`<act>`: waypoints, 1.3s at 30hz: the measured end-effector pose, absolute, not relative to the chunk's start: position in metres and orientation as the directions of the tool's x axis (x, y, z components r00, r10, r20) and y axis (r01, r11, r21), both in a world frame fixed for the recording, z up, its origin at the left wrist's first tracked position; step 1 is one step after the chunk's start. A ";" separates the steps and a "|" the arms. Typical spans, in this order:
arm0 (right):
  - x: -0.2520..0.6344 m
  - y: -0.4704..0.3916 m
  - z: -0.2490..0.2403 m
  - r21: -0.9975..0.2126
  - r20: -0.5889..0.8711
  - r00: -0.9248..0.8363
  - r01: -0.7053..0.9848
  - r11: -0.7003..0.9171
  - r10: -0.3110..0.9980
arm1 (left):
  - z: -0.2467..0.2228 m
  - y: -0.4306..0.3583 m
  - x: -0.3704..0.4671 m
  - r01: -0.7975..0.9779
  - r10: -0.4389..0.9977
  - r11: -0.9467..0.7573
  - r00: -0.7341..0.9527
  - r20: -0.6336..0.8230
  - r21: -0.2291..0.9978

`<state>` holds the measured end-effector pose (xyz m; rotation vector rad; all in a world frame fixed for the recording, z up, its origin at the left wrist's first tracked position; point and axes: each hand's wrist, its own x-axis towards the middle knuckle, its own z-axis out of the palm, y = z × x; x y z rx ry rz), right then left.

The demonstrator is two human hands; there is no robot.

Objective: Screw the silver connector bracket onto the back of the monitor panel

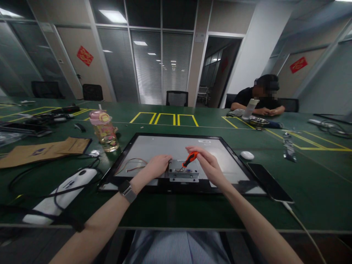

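A black-framed display panel (154, 146) lies back side up on the green table (192, 212) in front of me. A small metal board cover (183, 172) sits near its front edge, with thin coloured wires (132, 163) leading off to the left. My right hand (205, 163) holds an orange-and-black screwdriver (190, 158), its tip down on the metal cover. Resting on the panel, my left hand (158, 165) touches the cover's left edge; a watch is on that wrist.
Left of the panel stand a pink-lidded bottle (106, 132), brown paper envelopes (41, 150), black cables and a white device (59, 198). A white mouse (246, 155) and a black phone (269, 181) lie to the right. Another person (260, 101) sits at the far right.
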<state>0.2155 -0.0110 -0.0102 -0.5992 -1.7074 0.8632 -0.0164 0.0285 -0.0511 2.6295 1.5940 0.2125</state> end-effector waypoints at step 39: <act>0.210 -0.015 -0.013 -0.809 0.577 -0.297 -0.079 0.583 0.761 | -0.050 0.027 -0.017 0.875 0.886 -0.462 0.454 0.092 0.141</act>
